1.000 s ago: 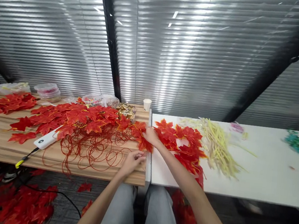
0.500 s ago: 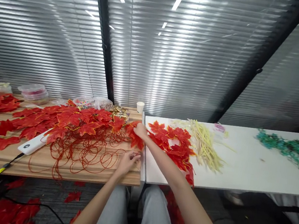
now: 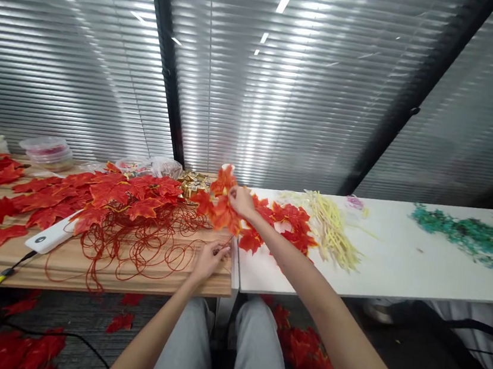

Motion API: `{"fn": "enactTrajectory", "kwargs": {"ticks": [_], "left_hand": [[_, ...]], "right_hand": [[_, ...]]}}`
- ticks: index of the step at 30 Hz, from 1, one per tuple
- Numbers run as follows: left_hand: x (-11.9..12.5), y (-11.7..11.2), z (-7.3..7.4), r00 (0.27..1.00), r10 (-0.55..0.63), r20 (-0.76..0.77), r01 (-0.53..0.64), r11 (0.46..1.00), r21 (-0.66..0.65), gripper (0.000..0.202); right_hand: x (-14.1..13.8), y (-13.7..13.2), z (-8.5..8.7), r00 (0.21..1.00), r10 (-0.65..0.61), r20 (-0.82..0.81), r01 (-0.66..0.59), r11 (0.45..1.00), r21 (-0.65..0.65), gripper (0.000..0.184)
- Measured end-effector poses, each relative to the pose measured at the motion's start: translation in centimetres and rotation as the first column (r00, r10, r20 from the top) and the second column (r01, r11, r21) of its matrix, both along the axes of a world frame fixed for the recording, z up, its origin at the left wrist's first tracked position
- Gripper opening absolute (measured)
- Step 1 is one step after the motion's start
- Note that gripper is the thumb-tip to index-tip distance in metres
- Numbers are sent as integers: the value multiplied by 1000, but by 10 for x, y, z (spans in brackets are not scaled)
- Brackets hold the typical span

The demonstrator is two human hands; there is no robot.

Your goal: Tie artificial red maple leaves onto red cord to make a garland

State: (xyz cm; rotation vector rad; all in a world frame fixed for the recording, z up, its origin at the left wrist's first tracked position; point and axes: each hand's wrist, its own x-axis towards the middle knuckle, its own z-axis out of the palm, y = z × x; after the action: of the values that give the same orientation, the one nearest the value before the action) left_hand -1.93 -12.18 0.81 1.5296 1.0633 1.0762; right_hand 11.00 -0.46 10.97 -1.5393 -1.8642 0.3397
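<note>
At the left, a white device is partly covered by a pile of red leaves spread over the wooden tabletop. A loose tangle of red cord is seen next, its loops reaching almost to the left hand. That hand is held low near the tabletop's edge, thumb and fingertips drawn close together; whether a strand is pinched between them cannot be told. Just beyond it, farther from the body, a leaf cluster is held, somewhat blurred, with its longer line running roughly away from the body and one leaf jutting leftward. The cluster is met from its right side by the right hand, whose fingers are closed on it, so the right hand is the nearer one, while the left is set apart, below and slightly to the left. Farther right, more red leaves are laid on the white tabletop, partly screened by the right forearm, and are bordered by a bundle of yellow strips.
</note>
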Motion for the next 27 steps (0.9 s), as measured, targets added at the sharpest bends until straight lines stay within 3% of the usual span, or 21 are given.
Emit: {"fn": "enactTrajectory", "kwargs": {"ticks": [3,11,16,17,19,22,27], "left_hand": [[0,-1,2,1000,12,10,-12,1000,0,33],[-3,3,-5,998,2,62,-3,1000,14,36],[-3,4,-5,997,11,76,-11,1000,-3,34],[-3,4,-4,997,3,82,-2,1000,-14,34],[-3,5,-3,995,-20,94,24,999,-32,34],[-3,6,-2,994,-56,93,60,997,-44,34],[-4,3,3,989,-127,71,131,990,-58,31]], "right_hand": [[1,0,-10,999,-39,15,39,999,0,13],[1,13,12,988,-132,-78,140,985,98,20],[2,1,13,956,-145,-256,168,984,68,19],[4,-6,11,942,-155,-299,183,981,67,21],[13,-27,6,828,-143,-542,224,971,87,24],[31,-74,-12,667,-12,-745,120,989,92,28],[57,-161,-75,519,-184,-835,153,981,-121,30]]}}
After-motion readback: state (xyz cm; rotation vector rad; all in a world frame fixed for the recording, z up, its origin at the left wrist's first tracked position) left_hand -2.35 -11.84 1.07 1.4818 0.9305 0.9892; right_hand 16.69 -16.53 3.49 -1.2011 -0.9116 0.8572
